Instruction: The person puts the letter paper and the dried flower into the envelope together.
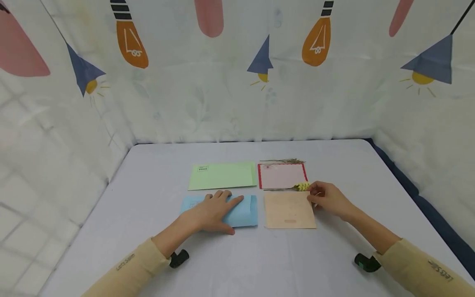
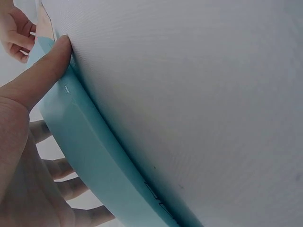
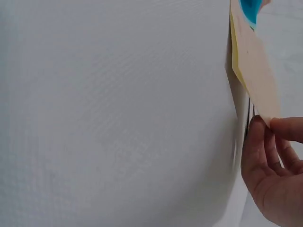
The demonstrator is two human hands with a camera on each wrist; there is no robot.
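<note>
A light blue envelope, its right end folded over, lies at front left. My left hand rests across it with fingers spread, the thumb along the near edge; the left wrist view shows that thumb against the blue paper. To the right is a square tan card. My right hand pinches the card's far right corner between thumb and fingers. In the right wrist view that corner of the tan card is lifted, with a yellow edge showing beneath. Beside the right fingertips lies a yellow flower sprig.
Behind the blue envelope is a green envelope. A pink card with a red border lies behind the tan card, with a dried sprig along its far edge. The white table meets a printed cloth wall at the back.
</note>
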